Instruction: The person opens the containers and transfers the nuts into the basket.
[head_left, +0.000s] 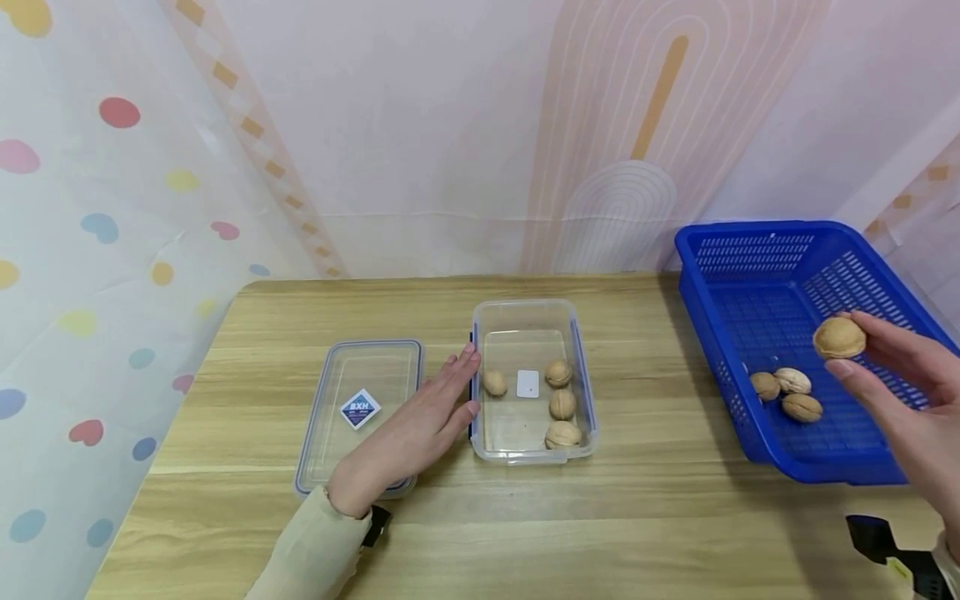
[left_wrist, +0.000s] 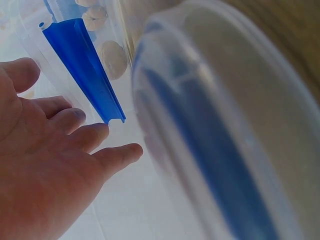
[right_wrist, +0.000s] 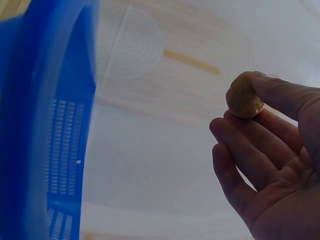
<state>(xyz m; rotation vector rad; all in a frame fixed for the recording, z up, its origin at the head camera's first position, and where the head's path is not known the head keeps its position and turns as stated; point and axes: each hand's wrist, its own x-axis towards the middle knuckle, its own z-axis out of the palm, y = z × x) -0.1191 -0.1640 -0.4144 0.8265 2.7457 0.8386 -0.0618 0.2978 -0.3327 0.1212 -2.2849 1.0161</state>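
Above the blue basket (head_left: 716, 358), my right hand (head_left: 911, 392) pinches a walnut (head_left: 840, 337) between thumb and fingers. The same walnut (right_wrist: 245, 95) shows in the right wrist view, held at the fingertips. Several walnuts (head_left: 802, 407) lie on the basket floor. My left hand (head_left: 408, 437) reaches over the lid, its fingers extended against the left side of the clear plastic container (head_left: 521, 317). In the left wrist view, those fingers are by the container's blue side clip (left_wrist: 85, 70). Inside the container, three walnuts (head_left: 562, 405) line the right wall and one walnut (head_left: 494, 383) sits at the left.
A clear lid (head_left: 360, 367) with a blue seal and a diamond label lies left of the container, partly under my left forearm. The wooden table (head_left: 645, 517) meets a patterned cloth backdrop (head_left: 420, 150) at its far edge. The basket's walls stand higher than the container.
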